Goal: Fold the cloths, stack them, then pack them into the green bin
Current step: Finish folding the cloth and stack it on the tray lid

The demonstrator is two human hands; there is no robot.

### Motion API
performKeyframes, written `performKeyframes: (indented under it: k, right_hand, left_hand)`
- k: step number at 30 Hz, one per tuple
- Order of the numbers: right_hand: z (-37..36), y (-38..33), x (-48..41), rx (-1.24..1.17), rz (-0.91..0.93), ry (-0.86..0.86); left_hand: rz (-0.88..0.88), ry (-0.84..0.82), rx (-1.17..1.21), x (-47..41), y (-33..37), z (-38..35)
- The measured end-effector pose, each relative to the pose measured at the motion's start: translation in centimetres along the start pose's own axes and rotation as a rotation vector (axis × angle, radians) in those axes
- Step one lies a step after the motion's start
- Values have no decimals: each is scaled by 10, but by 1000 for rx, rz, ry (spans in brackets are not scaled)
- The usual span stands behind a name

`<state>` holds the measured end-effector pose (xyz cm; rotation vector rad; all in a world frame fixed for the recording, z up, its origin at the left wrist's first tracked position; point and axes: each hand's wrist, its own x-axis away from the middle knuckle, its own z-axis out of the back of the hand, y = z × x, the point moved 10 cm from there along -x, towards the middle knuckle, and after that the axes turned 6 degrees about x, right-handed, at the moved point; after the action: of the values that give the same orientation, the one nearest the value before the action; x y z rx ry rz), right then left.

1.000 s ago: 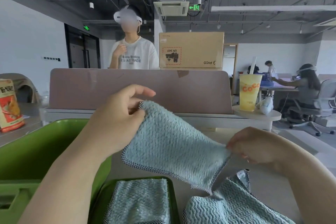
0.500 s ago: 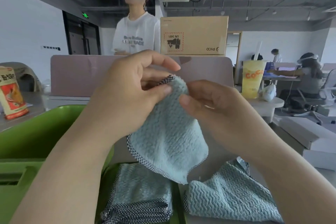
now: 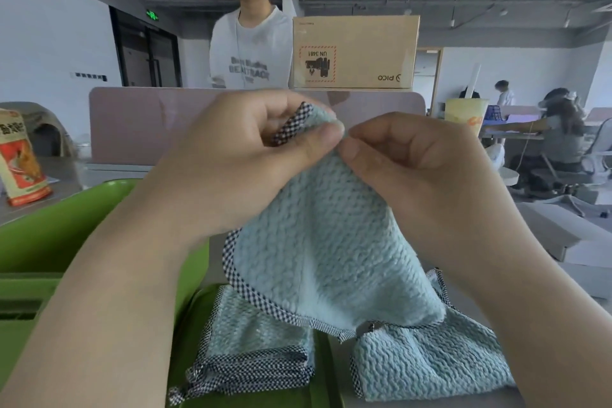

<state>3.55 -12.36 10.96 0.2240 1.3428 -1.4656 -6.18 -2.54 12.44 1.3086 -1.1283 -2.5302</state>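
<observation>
A light blue cloth (image 3: pixel 328 248) with a checked hem hangs folded in half in front of me. My left hand (image 3: pixel 251 156) pinches its top corners between thumb and fingers. My right hand (image 3: pixel 420 166) pinches the same top edge, thumb tips almost touching. Below, a stack of folded cloths (image 3: pixel 255 354) lies on a green lid or tray (image 3: pixel 318 401). A loose blue cloth (image 3: pixel 430 361) lies on the table to the right. The green bin (image 3: pixel 49 235) stands at my left, partly hidden by my left forearm.
A pink desk divider (image 3: pixel 159 122) runs across behind the hands, with a cardboard box (image 3: pixel 354 53) on top. A person in a white T-shirt stands behind it. A snack bag (image 3: pixel 20 159) is far left, a yellow cup (image 3: pixel 467 113) at right.
My right hand brought its corner of the cloth up to my left hand, folding the cloth in half. Both hands rose and now pinch the top edge together.
</observation>
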Motion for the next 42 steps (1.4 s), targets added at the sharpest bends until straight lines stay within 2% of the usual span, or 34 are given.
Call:
performKeyframes:
  k: [11,29,37,40,42]
  right_hand:
    - [-44,46,1,172,-76,-290]
    - [-86,123,21,582,-238,-639]
    - [-88,149,28,615,-281,-741]
    - [-80,141,26,645,-231,-766]
    - [-78,116,21,497,-152,-742]
  left_hand:
    - [-68,251,-257,0,0,34]
    - [-113,568,-375,11,-2,80]
    - [-116,606,-348,15,-2,84]
    - [-124,581,-327,13,-2,80]
    - [-139,557,-268,12,1,76]
